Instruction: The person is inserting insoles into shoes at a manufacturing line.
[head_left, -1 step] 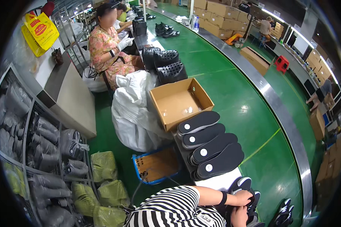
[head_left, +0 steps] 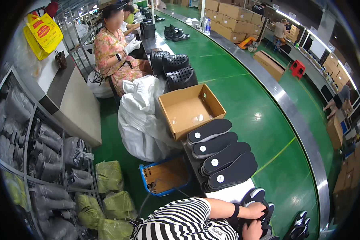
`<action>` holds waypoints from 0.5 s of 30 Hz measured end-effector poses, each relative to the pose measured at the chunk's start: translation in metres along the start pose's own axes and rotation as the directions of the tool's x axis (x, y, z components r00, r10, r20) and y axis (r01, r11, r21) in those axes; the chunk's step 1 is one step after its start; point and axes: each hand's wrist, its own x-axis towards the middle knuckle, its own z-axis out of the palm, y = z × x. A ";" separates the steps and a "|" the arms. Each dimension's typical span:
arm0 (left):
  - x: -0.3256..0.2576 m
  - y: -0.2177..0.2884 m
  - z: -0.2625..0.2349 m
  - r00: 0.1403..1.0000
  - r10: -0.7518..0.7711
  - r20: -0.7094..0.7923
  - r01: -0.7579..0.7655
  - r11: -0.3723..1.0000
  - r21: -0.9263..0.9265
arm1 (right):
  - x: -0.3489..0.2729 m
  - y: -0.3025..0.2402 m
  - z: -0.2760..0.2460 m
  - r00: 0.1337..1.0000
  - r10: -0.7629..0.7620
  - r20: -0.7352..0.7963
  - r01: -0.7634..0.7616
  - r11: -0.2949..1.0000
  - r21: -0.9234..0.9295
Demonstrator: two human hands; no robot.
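Observation:
At the lower right, my left hand [head_left: 255,210], with a black band on its wrist, has its fingers curled over the opening of a black shoe [head_left: 264,224] with white edges. Just below it, my right hand [head_left: 252,231] bends its fingers against the same shoe; the fingertips are partly hidden. Another black shoe with a white-rimmed sole [head_left: 257,195] lies right beside my left hand. Up the bench from my hands, several stacks of black insoles [head_left: 232,170] with round white labels lie side by side.
An open cardboard box [head_left: 188,106] stands beyond the insoles, next to black perforated clogs [head_left: 182,77]. A white sack [head_left: 138,120] and a blue-rimmed crate [head_left: 142,174] sit left of the bench. A seated co-worker [head_left: 112,52] wears white gloves. More shoes [head_left: 299,226] lie on the green surface.
My right hand has shifted slightly down and left, a little away from my left hand. My left hand stays at the shoe; the surroundings look the same.

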 end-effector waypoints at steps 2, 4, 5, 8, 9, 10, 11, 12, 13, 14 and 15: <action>0.001 0.000 -0.001 1.000 0.011 0.018 -0.011 1.000 0.007 | -0.012 -0.001 -0.025 0.971 0.050 0.233 -0.022 0.993 -0.119; -0.001 0.002 -0.003 0.999 0.007 0.042 -0.009 0.999 0.038 | -0.015 -0.002 -0.034 0.952 0.083 0.295 -0.032 0.984 -0.173; -0.002 0.001 -0.004 1.000 0.012 0.022 -0.013 0.999 0.036 | -0.014 0.003 -0.031 0.959 0.048 0.279 -0.008 0.990 -0.144; -0.002 0.005 -0.007 1.000 0.006 0.015 -0.006 1.000 0.026 | -0.013 0.014 -0.020 0.981 -0.042 0.191 0.063 0.992 -0.106; -0.002 0.006 -0.008 0.999 -0.012 0.030 0.012 1.000 0.017 | -0.013 0.014 -0.016 0.987 -0.099 0.125 0.112 0.989 -0.097; -0.002 0.006 -0.009 0.999 -0.010 0.037 0.010 1.000 0.019 | -0.012 0.013 -0.013 0.985 -0.145 0.095 0.155 0.983 -0.098; 0.000 0.005 -0.010 0.999 -0.010 0.045 0.009 1.000 0.022 | -0.006 0.010 -0.010 0.962 -0.001 0.272 0.027 0.995 -0.093; 0.001 0.005 -0.010 0.998 -0.008 0.057 0.007 1.000 0.023 | -0.001 0.015 0.005 0.975 0.029 0.220 -0.010 0.996 -0.084; 0.001 0.006 -0.009 0.997 -0.006 0.071 0.005 1.000 0.022 | 0.006 0.024 0.027 0.984 0.060 0.169 -0.048 0.996 -0.072; -0.002 0.004 -0.014 0.999 -0.035 0.028 0.035 0.999 0.025 | 0.018 0.031 0.049 0.983 0.023 0.181 -0.010 0.997 -0.071; -0.001 0.004 -0.012 0.999 -0.041 0.023 0.040 0.999 0.032 | 0.026 0.044 0.076 0.988 -0.024 0.154 0.023 1.000 0.009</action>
